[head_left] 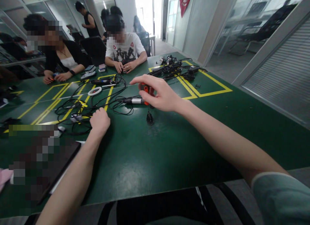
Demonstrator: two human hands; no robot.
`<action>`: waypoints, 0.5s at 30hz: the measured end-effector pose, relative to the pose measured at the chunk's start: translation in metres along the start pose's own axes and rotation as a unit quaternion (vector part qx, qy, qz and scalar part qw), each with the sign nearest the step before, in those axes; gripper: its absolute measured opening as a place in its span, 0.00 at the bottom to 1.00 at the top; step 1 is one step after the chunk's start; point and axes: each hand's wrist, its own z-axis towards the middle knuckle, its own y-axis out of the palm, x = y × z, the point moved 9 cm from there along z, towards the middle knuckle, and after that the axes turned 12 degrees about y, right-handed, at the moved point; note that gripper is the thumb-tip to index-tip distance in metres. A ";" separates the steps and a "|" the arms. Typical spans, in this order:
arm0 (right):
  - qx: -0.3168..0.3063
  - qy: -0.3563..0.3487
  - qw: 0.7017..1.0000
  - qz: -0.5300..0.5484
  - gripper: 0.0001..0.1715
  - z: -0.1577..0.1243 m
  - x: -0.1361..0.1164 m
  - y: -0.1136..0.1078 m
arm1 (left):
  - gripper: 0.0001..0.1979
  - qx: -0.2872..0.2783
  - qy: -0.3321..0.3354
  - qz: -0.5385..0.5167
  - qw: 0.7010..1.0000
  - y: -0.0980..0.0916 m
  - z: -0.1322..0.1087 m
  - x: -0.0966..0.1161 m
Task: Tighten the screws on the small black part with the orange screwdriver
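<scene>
My right hand [161, 93] is raised over the table's middle, its index finger stretched to the left and its other fingers curled round a screwdriver [146, 88] with an orange and black handle. The metal shaft points down from the hand. Its lower end meets a small black round part [150, 119] on the tabletop; how the two join is too small to tell. To the left, my left hand [100, 121] rests closed as a fist beside tangled black cables [83, 113]. What the fist holds, if anything, is hidden.
The green table [184, 150] carries yellow tape outlines. Beyond my hands lie a black and silver cylindrical tool [135, 101], a white ring [95, 91] and a cable heap [173, 68]. A dark flat object [65, 165] lies at left. Two people sit across the table.
</scene>
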 end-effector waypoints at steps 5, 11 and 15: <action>-0.005 -0.001 1.000 0.000 0.20 0.000 -0.002 0.001 | 0.17 -0.018 -0.003 0.006 1.000 0.003 0.003 -0.006; 0.004 -0.006 1.000 0.012 0.19 0.000 -0.004 0.000 | 0.18 -0.037 -0.001 -0.004 0.999 -0.002 -0.002 0.008; 0.008 -0.012 1.000 0.005 0.17 0.000 -0.004 -0.001 | 0.17 -0.034 0.009 0.000 0.999 -0.008 -0.005 0.015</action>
